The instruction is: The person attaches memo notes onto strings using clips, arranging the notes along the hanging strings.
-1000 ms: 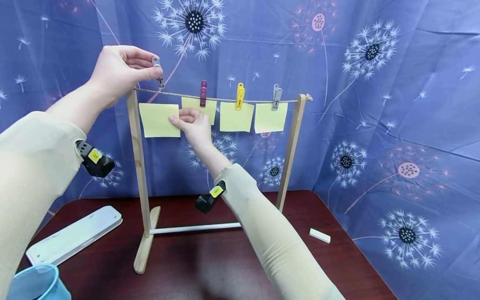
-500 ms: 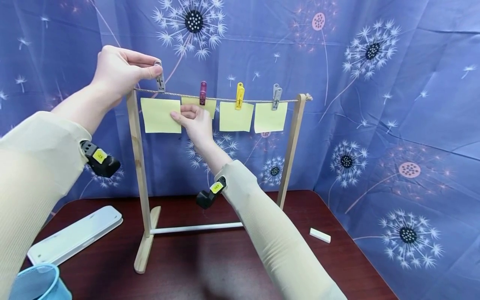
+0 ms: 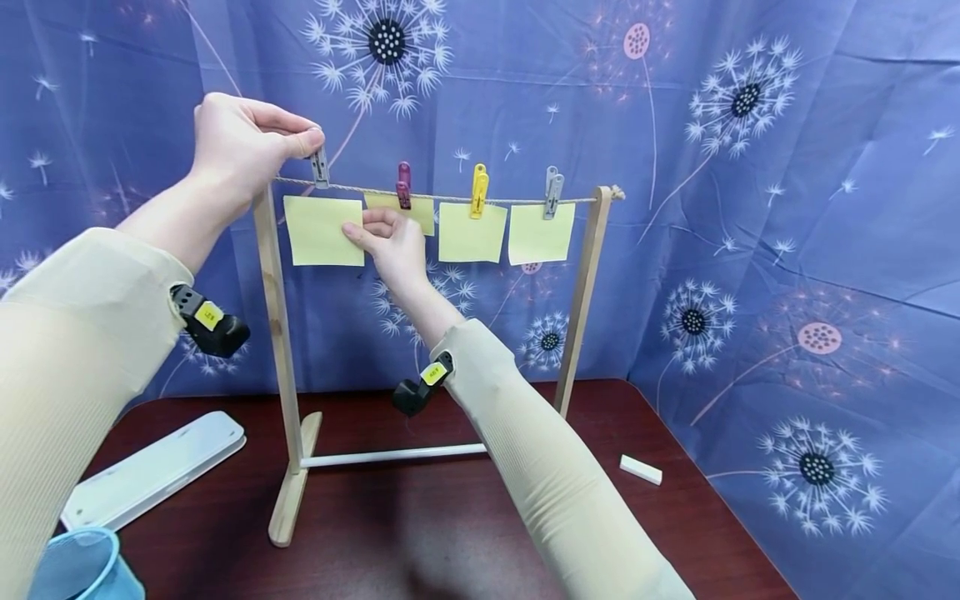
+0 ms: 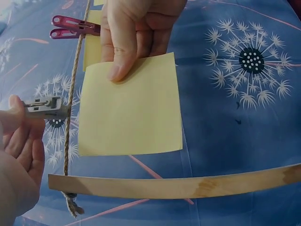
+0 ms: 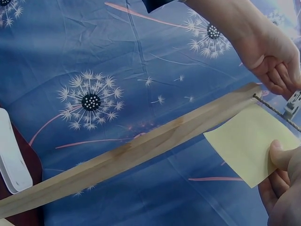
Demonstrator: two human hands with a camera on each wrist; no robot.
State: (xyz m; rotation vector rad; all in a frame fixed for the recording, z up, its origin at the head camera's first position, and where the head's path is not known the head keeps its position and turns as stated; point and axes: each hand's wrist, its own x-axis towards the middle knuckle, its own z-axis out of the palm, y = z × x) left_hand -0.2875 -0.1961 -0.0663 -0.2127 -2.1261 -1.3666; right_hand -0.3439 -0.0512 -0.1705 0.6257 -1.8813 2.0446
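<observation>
My left hand point(image 3: 243, 142) pinches a grey clothespin point(image 3: 320, 169) at the string's left end; its tip meets the string point(image 4: 71, 89). With thumb and fingers, my right hand point(image 3: 393, 246) grips the right edge of a yellow paper square point(image 3: 322, 233). This paper is just below the string, beneath the grey clothespin. Behind the right hand, another yellow paper point(image 3: 420, 215) hangs from a dark red clothespin point(image 3: 403, 185). Farther right, a yellow clothespin point(image 3: 479, 192) and a second grey clothespin point(image 3: 552, 193) each hold a yellow paper on the string.
A wooden frame point(image 3: 273, 317) with a white crossbar point(image 3: 397, 456) stands on the dark red table point(image 3: 450, 517). On the left lie a white case point(image 3: 153, 471) and a blue mesh cup point(image 3: 82, 567). A small white block point(image 3: 641, 469) lies at right.
My left hand has lowered the grey clothespin onto the string. My right hand has raised the yellow paper slightly, bringing its top edge nearer the string.
</observation>
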